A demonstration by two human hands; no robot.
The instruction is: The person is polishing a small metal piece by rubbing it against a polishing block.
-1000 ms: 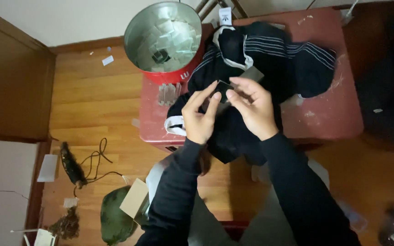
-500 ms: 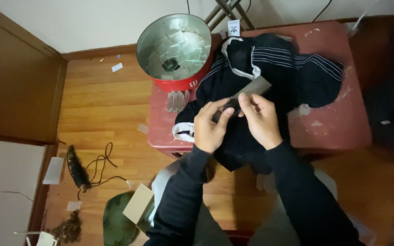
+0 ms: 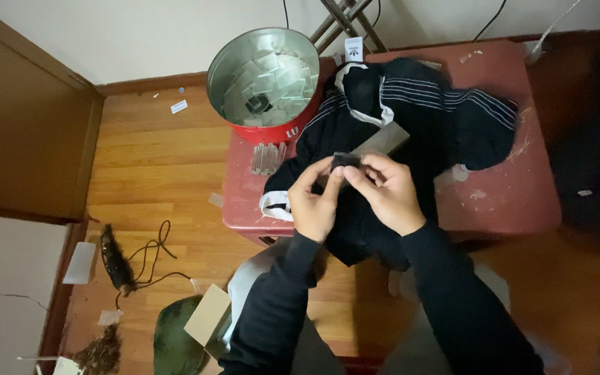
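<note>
Both hands together over the black jacket (image 3: 411, 118); left hand (image 3: 316, 203) and right hand (image 3: 387, 193) each pinched shut on a small dark piece (image 3: 346, 160), held between the fingertips just above the cloth; jacket spread beneath and beyond the hands on the red tabletop (image 3: 515, 194); round red tin (image 3: 267, 73) up and to the left of the hands, open, foil-lined.

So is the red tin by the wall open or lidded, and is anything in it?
Open: the red tin has no lid on, and its silver inside shows many small clear packets plus one dark piece at the bottom.
</note>
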